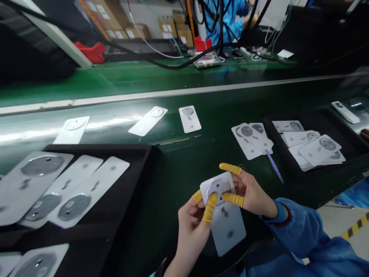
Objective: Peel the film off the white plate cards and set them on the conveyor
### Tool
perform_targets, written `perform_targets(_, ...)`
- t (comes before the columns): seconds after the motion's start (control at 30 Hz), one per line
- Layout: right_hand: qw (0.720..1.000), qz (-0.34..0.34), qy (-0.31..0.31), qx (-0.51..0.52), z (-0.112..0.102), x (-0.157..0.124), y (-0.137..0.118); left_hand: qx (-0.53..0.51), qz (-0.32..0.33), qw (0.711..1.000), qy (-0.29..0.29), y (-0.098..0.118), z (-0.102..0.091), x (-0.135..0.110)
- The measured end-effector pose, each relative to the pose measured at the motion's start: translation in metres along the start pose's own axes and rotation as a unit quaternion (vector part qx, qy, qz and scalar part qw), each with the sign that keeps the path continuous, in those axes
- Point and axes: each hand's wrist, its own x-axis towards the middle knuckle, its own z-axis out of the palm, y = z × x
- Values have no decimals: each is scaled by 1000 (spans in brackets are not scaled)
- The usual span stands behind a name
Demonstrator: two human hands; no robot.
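Both of my hands grip one white phone back cover [229,227] with a round grey camera area near its top. My left hand [194,221] pinches its left edge, the thumb on the camera area. From the right, my right hand [250,192] holds the same cover with its thumb beside the camera holes; its index finger sticks out past the top edge. Yellow finger cots cover several fingertips. Beyond my right hand lies a small stack of similar covers [250,140], with purple tweezers [273,166] touching it.
A black tray [147,154] with several covers stands at the left. Another black tray [353,138] with covers is at the right. Single covers [190,120] lie along the green bench [173,169]. Across the bench, black cables [178,66] hang near a person in blue [213,23].
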Motion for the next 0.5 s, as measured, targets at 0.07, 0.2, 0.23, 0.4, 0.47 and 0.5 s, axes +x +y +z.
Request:
perform_targets(0.07, 1000, 8, 10, -1, -3, 1, 2, -3, -21, 999, -25, 2, 1, 4)
perform_targets(0.2, 1000, 23, -4, 7, -3, -3, 1, 5, 1, 999, -44, 3, 2, 2)
perform_targets(0.23, 1000, 20, -7, 8, -1, -5, 0, 17, 11, 999, -44, 2, 2, 0)
perform_targets(0.4, 1000, -15, 10, 13, 0, -10, -1, 116, 78, 990, 25, -3, 3, -7)
perform_targets(0.47, 1000, -16, 15, 0, -3, -11, 2, 124, 63, 990, -4, -2, -1, -6)
perform_targets(0.5, 1000, -15, 15, -15, -4, -12, 3, 118, 39, 992, -38, 0, -4, -4)
